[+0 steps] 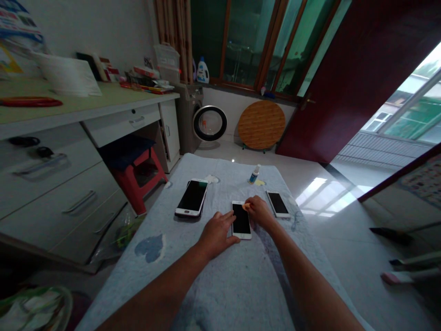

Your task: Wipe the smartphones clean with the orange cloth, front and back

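Observation:
A white smartphone (241, 225) with a dark screen lies flat on the cloth-covered table. My left hand (217, 232) rests at its left edge, fingers stretched out and fingertips touching the phone. With its fingers closed, my right hand (257, 211) presses a small orange cloth (245, 207) onto the upper right of the screen. To the right lies another white smartphone (278, 204). On the left, a larger white phone (193, 197) rests on top of a dark flat thing, mostly hidden. A small spray bottle (254, 174) with a blue label stands upright beyond the phones.
The table's pale blue cloth (220, 294) has heart patterns. Left of it are a red stool (141, 179) and a desk (120, 108) with drawers. Behind stand a washing machine with its door (210, 123) ajar and a round wooden board (262, 125). A dark red door (330, 82) stands at right.

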`<action>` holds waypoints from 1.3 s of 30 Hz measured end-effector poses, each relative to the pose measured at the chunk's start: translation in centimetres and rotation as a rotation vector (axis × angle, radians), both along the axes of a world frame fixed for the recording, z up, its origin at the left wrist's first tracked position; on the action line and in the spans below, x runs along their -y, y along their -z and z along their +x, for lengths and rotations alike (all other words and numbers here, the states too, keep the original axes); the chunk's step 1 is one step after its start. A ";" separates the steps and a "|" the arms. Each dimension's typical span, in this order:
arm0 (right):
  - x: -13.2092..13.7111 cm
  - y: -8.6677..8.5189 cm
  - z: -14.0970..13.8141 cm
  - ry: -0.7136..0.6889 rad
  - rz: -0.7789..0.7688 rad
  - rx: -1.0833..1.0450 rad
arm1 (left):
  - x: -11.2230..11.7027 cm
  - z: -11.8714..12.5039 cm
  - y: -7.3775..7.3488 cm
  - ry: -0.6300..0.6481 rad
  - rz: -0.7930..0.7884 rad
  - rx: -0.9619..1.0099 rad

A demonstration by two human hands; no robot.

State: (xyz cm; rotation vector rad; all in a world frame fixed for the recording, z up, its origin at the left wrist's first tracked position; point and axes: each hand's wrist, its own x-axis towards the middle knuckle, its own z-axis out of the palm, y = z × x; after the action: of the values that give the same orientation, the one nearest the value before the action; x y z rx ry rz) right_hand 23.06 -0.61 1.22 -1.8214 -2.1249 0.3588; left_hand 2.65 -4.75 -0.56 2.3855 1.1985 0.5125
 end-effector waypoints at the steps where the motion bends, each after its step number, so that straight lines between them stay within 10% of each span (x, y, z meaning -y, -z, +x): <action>1: -0.5 0.0 -0.1 0.016 0.004 0.017 | 0.0 0.0 -0.1 0.000 -0.001 -0.002; 16: -2.6 0.7 -4.8 -0.075 0.037 0.083 | 0.1 0.1 -0.6 0.007 -0.015 -0.024; 28: -1.9 0.3 -0.3 0.025 0.013 0.078 | 0.3 0.1 -0.2 -0.004 0.013 -0.018; 39: -2.1 0.7 -3.6 -0.014 0.039 0.084 | 0.0 0.0 -0.2 0.016 -0.021 0.005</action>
State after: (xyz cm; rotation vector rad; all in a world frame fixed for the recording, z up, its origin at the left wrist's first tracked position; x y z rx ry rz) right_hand 19.45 1.54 0.55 -1.8310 -2.1857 0.2465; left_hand 2.67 -4.77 -0.34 2.3733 1.1764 0.4983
